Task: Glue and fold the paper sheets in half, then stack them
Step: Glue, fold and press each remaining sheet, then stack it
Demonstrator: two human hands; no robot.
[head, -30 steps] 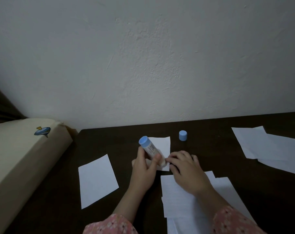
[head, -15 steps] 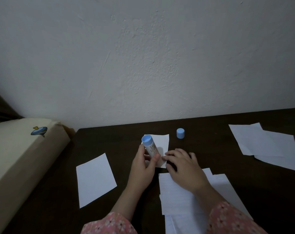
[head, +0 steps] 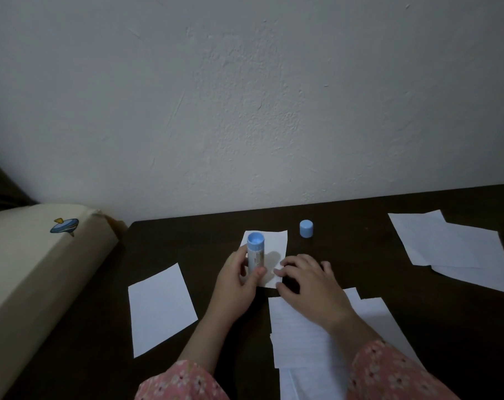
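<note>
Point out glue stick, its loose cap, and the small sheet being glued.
glue stick [head: 256,253]: head view, label on barrel.
cap [head: 306,228]: head view, side wall.
small sheet [head: 274,242]: head view, bare upper area.

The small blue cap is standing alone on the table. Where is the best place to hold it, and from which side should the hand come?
Grip the blue cap by its round side wall, thumb and finger on opposite sides, coming down from above. It stands upright on the dark table with bare surface all around, apart from the small paper sheet. The right hand is probably the better choice: the left hand holds the glue stick.
</note>
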